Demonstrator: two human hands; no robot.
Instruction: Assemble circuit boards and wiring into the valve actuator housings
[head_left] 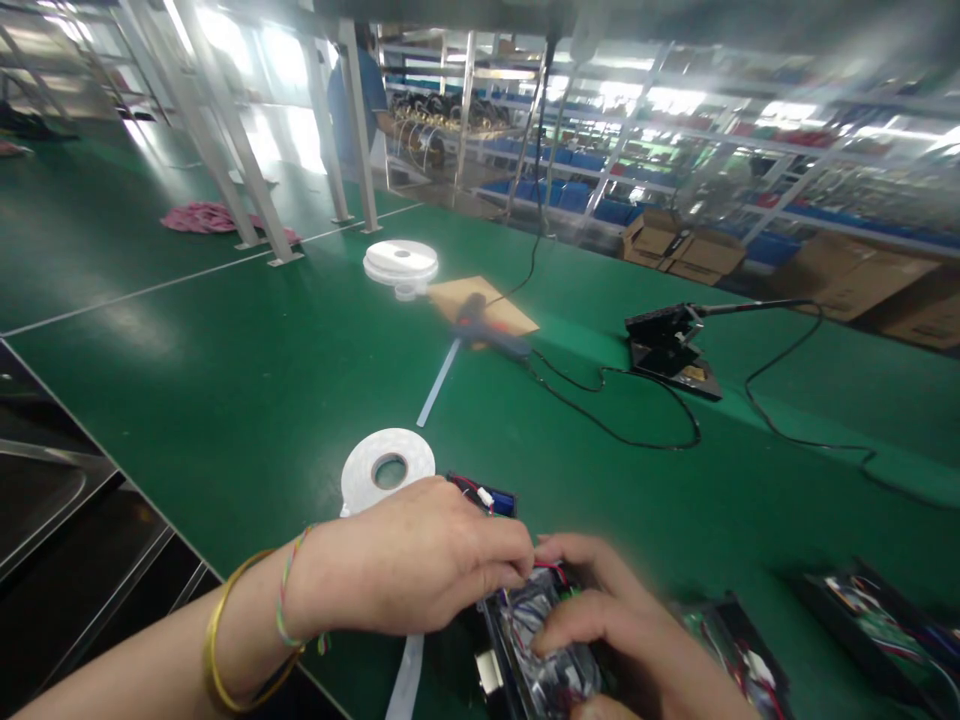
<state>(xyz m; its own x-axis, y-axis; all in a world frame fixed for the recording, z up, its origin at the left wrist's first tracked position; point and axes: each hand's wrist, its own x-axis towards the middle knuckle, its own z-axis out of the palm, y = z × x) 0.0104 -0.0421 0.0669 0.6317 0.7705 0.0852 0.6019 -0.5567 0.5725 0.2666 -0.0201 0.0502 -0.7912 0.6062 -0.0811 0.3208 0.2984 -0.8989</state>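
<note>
A black electronic housing [499, 655] packed with wires and clear plastic lies at the table's near edge. My right hand [607, 610] grips its right side, thumb pressed on the contents. Over the upper end, my left hand [435, 550] is closed in a pinch. Red wire shows beside its fingertips, but what they hold is hidden. Just beyond is another black unit [502, 502] with a blue part and a white connector. A white tape roll [361, 470] lies behind my left hand. Below my left wrist hangs a pale strip [406, 680].
A glue gun [495, 338] with a glue stick [439, 385] rests on cardboard [514, 312]. Right of it stands a soldering iron stand [664, 350] with trailing cables. More wired housings [862, 620] lie at right. White reels [401, 262] and table posts [360, 130] are farther back; a person [356, 95] stands beyond.
</note>
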